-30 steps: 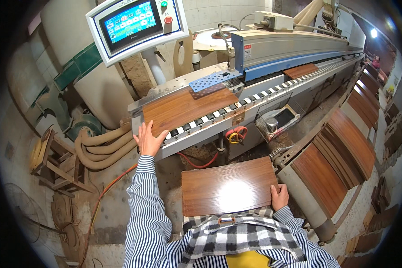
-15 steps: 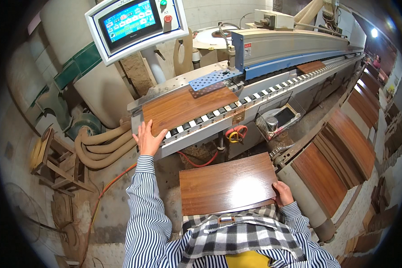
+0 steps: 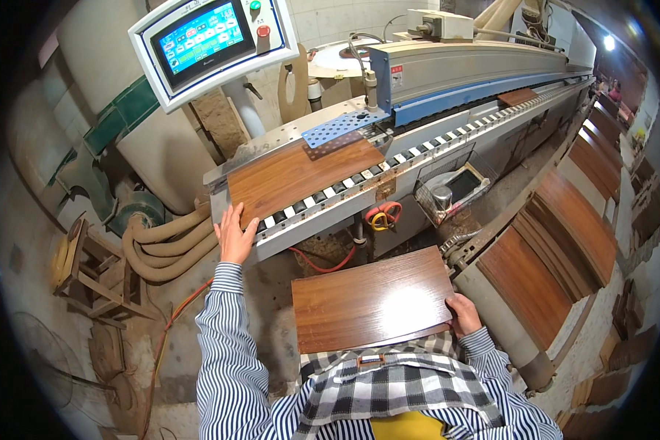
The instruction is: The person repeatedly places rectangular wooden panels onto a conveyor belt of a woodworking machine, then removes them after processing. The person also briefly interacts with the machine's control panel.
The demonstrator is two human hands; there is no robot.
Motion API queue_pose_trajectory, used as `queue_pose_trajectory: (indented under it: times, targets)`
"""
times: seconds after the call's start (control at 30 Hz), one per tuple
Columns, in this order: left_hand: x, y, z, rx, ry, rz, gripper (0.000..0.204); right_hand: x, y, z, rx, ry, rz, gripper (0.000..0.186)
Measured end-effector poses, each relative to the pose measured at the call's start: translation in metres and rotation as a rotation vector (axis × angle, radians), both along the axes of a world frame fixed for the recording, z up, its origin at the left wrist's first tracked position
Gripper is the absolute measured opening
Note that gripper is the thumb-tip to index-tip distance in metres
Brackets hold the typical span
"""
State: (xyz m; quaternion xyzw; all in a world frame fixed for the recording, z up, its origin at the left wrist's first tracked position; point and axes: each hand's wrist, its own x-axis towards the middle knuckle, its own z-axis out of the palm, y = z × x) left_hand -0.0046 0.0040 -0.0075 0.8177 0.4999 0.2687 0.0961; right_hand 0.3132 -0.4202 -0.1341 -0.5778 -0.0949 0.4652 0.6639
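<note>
A brown wood-grain board [image 3: 297, 178] lies flat on the infeed end of a long machine [image 3: 484, 70], its far part under a blue perforated plate [image 3: 343, 129]. My left hand [image 3: 236, 233] has its fingers spread against the near left end of that board. A second, glossy wood-grain board [image 3: 367, 297] is held level in front of my waist. My right hand [image 3: 463, 315] grips its right edge, thumb on top and the other fingers mostly hidden beneath.
A control panel [image 3: 202, 44] with a lit screen stands at upper left. Stacked boards [image 3: 524, 286] rest on a roller conveyor [image 3: 502, 326] at right. A wire basket [image 3: 455, 189] hangs below the machine rail. Hoses [image 3: 172, 246] and a wooden stool [image 3: 99, 268] occupy the left.
The view has shifted slightly, so the machine and panel appear further left. My left hand stays at the end of the machine's board, and my right hand keeps its grip.
</note>
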Motion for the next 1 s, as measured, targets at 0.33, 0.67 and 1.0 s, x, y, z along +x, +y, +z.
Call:
queue_pose_trajectory:
  times: [0.33,0.67,1.0]
  targets:
    - [-0.017,0.005,-0.002,-0.011,-0.085,-0.06,0.056,0.001,0.0,0.004,-0.015,-0.008,0.025,0.027]
    - [-0.004,-0.001,0.007,-0.022,-0.003,-0.03,0.06,0.0,0.0,0.007,0.02,0.025,0.015,0.026]
    - [0.051,-0.004,0.009,0.033,0.069,-0.024,0.072,-0.003,0.001,0.011,0.031,0.048,-0.005,0.025]
